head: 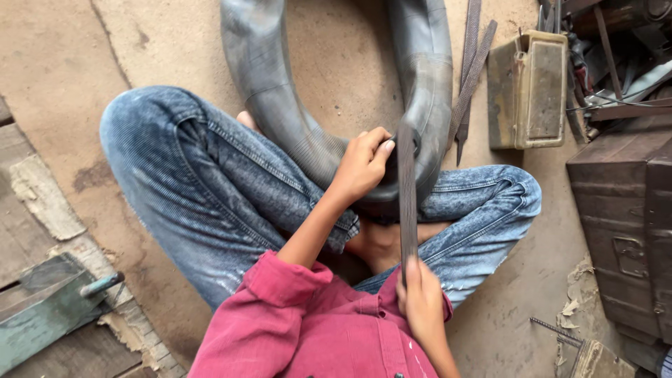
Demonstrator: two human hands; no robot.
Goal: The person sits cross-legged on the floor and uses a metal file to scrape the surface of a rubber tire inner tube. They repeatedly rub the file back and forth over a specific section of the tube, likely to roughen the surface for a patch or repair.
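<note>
Head view. Closest to the lens, a pink shirt (315, 329), sleeves pushed up, with crossed legs in blue jeans (210, 189) spread below on the bare concrete floor (63, 63).

Right hand (422, 302) low and near the chest, fingers wrapped shut around the bottom end of a long flat file (407, 203). File standing nearly upright in the frame, its top end laid against the black inner tube (280, 105). Left hand (362, 165) further out, closed over the near curve of that tube just beside the file's tip, thumb pressed on the rubber. Hands well apart, joined only by the length of the file.

Inner tube lying as a big loop on the floor, near bend draped over the lap between the knees, far side running out past the top edge.

Open floor to the upper left and inside the loop of the tube. Left edge bordered by worn wooden boards (28, 217) and a green painted metal piece (49, 308) at the lower left. Right side crowded: two more files (467, 77) lying just beside the tube, a dull olive rectangular metal can (528, 91) past them, a dark rusty-brown metal trunk (623, 217) against the right edge, scrap metal piled in the top right corner. No readable label on can or trunk.
</note>
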